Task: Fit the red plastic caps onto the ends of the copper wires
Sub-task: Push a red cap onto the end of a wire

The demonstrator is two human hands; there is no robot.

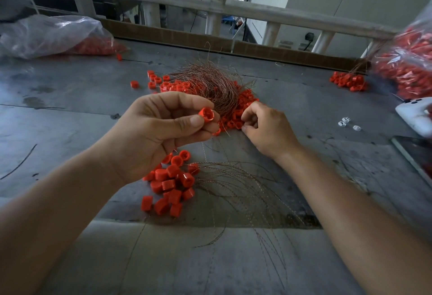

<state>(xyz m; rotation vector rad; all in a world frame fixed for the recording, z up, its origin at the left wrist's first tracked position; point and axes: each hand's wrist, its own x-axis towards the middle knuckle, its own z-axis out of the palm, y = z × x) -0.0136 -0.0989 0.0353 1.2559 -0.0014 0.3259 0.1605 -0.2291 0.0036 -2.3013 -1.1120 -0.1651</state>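
On our grey worktop, a heap of caps and wires lies nearest. Our left hand pinches a red cap. Our right hand curls beside the wire bundle, fingers' hold unclear. A thin wire could buckle and miss the cap.

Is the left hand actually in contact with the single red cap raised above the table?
Touching. The head view shows the left hand pinching the red cap between thumb and fingertips, with no gap visible.
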